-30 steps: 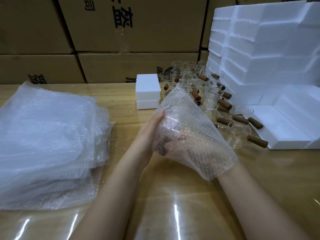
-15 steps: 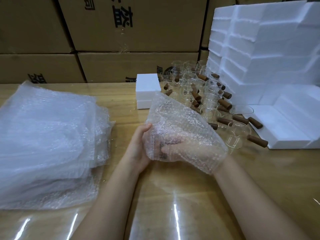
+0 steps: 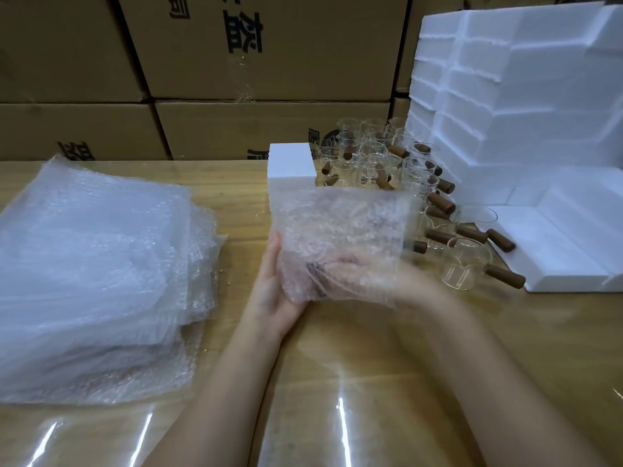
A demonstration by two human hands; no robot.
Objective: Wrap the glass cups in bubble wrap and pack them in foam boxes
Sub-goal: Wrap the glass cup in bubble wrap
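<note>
Wrap moved since 0.5 s ago: bubble wrap sheet [image 3: 340, 230] had opened out wider and flatter, and its top edge now sat in front of the small foam box [image 3: 291, 165]. Left hand [image 3: 273, 291] had dropped to the bundle's left edge, palm up, with its fingers straight against the wrap. Right hand [image 3: 377, 269] was under the sheet, blurred, so I can't tell its grip. Hands were close together, both on the bundle. Glass cup [image 3: 317, 273] was inside the wrap between the hands and held above the counter [image 3: 337, 382]; only its dark handle showed through. Stack of bubble wrap sheets [image 3: 94, 264] lay at left. Unwrapped cups [image 3: 381, 163] stood at back, beside the foam boxes [image 3: 522, 96] at right. Cartons [image 3: 269, 45] stood behind.
</note>
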